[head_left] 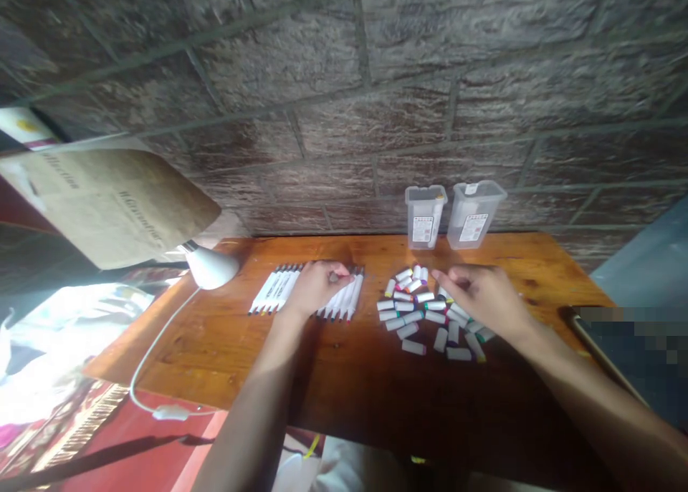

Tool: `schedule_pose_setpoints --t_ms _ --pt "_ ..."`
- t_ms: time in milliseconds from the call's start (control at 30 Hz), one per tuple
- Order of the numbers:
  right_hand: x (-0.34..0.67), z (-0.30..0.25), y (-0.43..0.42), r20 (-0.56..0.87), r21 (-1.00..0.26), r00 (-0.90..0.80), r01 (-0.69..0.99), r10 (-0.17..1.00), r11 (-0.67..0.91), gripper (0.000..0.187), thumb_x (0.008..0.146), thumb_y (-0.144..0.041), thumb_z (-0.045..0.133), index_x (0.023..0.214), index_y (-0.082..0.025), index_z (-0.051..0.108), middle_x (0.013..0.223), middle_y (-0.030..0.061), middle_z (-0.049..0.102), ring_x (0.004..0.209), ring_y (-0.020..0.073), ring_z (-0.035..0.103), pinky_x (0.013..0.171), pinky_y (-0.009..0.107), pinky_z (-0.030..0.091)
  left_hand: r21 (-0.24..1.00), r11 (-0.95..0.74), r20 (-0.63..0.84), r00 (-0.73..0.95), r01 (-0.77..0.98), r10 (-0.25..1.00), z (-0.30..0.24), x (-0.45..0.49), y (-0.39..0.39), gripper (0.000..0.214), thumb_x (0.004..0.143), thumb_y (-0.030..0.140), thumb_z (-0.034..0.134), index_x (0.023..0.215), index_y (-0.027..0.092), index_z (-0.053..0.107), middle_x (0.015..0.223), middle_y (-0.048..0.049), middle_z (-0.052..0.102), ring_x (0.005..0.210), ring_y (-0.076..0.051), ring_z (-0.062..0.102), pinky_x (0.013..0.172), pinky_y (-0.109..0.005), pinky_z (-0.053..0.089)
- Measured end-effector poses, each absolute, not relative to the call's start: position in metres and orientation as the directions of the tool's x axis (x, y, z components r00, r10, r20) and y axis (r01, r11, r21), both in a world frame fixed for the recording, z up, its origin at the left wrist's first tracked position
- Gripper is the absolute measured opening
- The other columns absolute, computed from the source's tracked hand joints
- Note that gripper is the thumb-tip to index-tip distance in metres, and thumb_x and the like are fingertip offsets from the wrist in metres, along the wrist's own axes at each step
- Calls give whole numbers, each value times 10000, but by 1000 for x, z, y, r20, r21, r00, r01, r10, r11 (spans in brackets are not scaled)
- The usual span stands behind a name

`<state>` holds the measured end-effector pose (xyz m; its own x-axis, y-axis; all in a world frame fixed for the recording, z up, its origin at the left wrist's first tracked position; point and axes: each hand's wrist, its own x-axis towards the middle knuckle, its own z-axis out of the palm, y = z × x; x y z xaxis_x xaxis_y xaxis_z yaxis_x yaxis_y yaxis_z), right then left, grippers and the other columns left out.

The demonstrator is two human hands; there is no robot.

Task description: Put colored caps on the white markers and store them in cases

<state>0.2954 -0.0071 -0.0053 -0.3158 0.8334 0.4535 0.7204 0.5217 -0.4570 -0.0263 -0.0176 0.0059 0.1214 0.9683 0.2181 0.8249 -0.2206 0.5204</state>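
My left hand (pixel 318 288) rests over a row of white markers (pixel 275 291) lying side by side on the table. Its fingers are closed in a pinch near the dark ends of the markers, and what they hold is hidden. Several more markers (pixel 344 300) show to the right of that hand. Over the right edge of a loose pile of white marker caps (pixel 413 317) with coloured ends hovers my right hand (pixel 486 295). Its thumb stands apart from the bent fingers, with nothing visible between them. Some caps beneath it are partly covered.
Two clear plastic containers (pixel 424 223) stand at the back of the wooden table (pixel 344 392), against the stone wall. A lamp with a white base (pixel 212 266) and a printed shade (pixel 118 198) is at the left; its cord hangs over the front edge. A dark tablet-like object (pixel 618 349) lies at the right.
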Motion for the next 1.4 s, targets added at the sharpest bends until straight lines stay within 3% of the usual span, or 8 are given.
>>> schedule_pose_setpoints --t_ms 433,700,833,900,967,1133,1400 --pt "291 -5 -10 429 -480 -311 717 848 506 502 930 -507 509 532 -215 415 489 -33 469 465 114 401 531 267 310 480 -130 113 85 868 990 0 -11 -22 221 814 377 669 690 221 764 662 -17 706 579 -153 551 625 -279 343" --pt "291 -4 -11 442 -473 -320 711 838 520 517 929 -512 494 518 -208 415 474 -31 442 453 107 361 516 265 288 409 -154 132 108 900 985 1 -11 -23 399 895 502 547 714 201 735 688 -21 710 612 -146 565 596 -258 340" --pt "295 -4 -8 441 -466 -303 727 845 504 524 930 -545 490 532 -206 444 474 -32 440 445 104 367 521 264 283 443 -30 181 -57 896 982 15 -38 -27 418 864 545 563 820 187 772 767 -44 754 693 -182 642 630 -254 404" --pt "297 -4 -6 454 -453 -297 735 840 505 546 930 -580 473 533 -207 453 469 -30 437 434 105 365 516 268 279 413 135 232 -247 901 941 23 -59 -33 411 869 513 547 842 176 780 817 -74 771 730 -204 671 651 -266 431" --pt "299 -3 -4 473 -438 -291 741 831 509 577 925 -623 452 525 -207 447 460 -25 435 423 107 365 509 272 278 337 229 243 -319 913 916 29 -79 -41 381 865 480 548 866 181 783 870 -93 781 760 -224 689 668 -280 451" --pt "299 -3 -5 482 -401 -308 755 820 519 628 921 -695 392 537 -204 472 465 -13 463 419 108 400 508 271 295 190 188 129 -214 964 968 31 -106 -57 297 847 429 578 857 221 790 881 -66 790 798 -225 705 725 -279 481" --pt "299 -5 -4 482 -375 -287 786 828 491 734 855 -827 316 523 -201 509 434 -14 451 397 116 441 478 260 302 220 141 67 -159 965 985 34 -105 -57 256 832 372 600 845 204 793 878 -64 788 798 -219 702 680 -266 486"
